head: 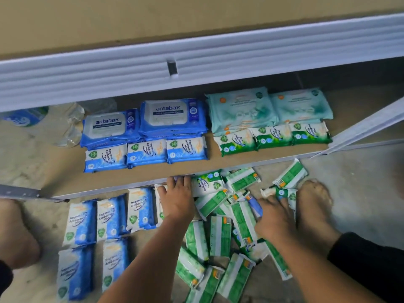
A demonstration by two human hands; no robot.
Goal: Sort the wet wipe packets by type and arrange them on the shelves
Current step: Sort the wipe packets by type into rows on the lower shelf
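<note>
On the lower shelf board lie two stacks of blue Antabax packs, two stacks of teal packs, a row of three small blue fragrance-free packets and a row of three small green pine packets. On the floor in front, more small blue packets stand in rows at the left. A loose pile of green packets lies to their right. My left hand rests flat on a packet at the shelf's front edge. My right hand reaches into the green pile, its fingertips hidden among the packets.
The upper shelf's white rail overhangs the back. A loose white rail slants at the right and a metal bar lies at the left. A water bottle and clear plastic sit left. Bare feet flank the piles.
</note>
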